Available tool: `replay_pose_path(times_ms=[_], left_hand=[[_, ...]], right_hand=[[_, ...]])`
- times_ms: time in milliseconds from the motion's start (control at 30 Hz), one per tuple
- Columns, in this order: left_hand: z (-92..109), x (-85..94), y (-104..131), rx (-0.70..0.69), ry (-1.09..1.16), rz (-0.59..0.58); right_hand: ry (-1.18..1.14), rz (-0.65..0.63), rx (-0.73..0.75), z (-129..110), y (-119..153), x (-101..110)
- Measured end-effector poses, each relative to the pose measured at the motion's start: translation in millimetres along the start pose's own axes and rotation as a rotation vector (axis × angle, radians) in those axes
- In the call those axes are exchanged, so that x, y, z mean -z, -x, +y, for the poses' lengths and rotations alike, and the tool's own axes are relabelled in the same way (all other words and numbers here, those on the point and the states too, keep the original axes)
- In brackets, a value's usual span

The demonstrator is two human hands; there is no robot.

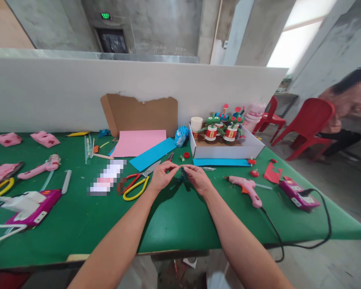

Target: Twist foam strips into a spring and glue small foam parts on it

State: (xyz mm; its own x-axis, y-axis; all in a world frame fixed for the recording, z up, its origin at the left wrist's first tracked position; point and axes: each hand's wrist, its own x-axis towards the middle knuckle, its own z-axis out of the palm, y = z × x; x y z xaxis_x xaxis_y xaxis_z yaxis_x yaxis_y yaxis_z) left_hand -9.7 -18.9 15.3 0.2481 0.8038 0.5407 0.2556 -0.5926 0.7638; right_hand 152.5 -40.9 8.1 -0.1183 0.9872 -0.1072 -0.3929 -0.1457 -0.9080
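Note:
Both hands meet above the middle of the table. My left hand [165, 176] is closed in a pinch at the upper end of a dark green accordion-folded paper strip [184, 175]. The fingers of my right hand [199, 177] grip the same strip from its right side, and its folds hang down below the fingertips. Left of my left hand lie scissors with yellow handles [136, 192] and a second pair with red handles [130, 182]. A red round piece [187, 155] and a small green folded piece [182, 158] rest just beyond my fingers.
A white box [225, 151] with several small robot-like figures stands behind my right hand. A pink glue gun [248, 188] and a purple power strip [299, 196] lie at right. Pink paper [140, 142] and a blue strip [153, 154] lie behind. A person [338, 104] sits at far right.

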Motion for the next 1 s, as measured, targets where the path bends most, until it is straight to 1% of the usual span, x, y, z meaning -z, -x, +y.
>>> replay_pose_path(times_ms=[133, 233, 367, 567, 800, 900, 1000], left_hand=[[-0.4, 0.0, -0.1, 0.016, -0.017, 0.025], [-1.4, -1.2, 0.0, -0.021, -0.038, 0.01], [-3.0, -3.6, 1.3, -0.075, -0.048, -0.02], [-5.2, -4.0, 2.5, -0.142, -0.093, -0.024], [-6.4, -2.9, 2.3, -0.203, -0.148, -0.084], [-7.3, -4.1, 2.6, -0.185, -0.141, -0.051], [-7.1, -4.9, 2.8, -0.12, -0.139, -0.022]], right_hand=[[-0.011, -0.023, -0.021, -0.5, 1.3, -1.3], [-0.015, -0.041, -0.034, -0.4, 1.6, -1.9], [-0.017, -0.015, -0.048, -0.2, 1.6, -1.9], [-0.003, 0.007, -0.081, 0.1, 1.9, -1.8], [-0.002, 0.07, -0.113, 1.6, 0.7, -0.1], [0.005, 0.043, -0.106, -2.4, 3.5, -2.1], [0.042, 0.0, -0.033, -6.8, 7.3, -5.0]])
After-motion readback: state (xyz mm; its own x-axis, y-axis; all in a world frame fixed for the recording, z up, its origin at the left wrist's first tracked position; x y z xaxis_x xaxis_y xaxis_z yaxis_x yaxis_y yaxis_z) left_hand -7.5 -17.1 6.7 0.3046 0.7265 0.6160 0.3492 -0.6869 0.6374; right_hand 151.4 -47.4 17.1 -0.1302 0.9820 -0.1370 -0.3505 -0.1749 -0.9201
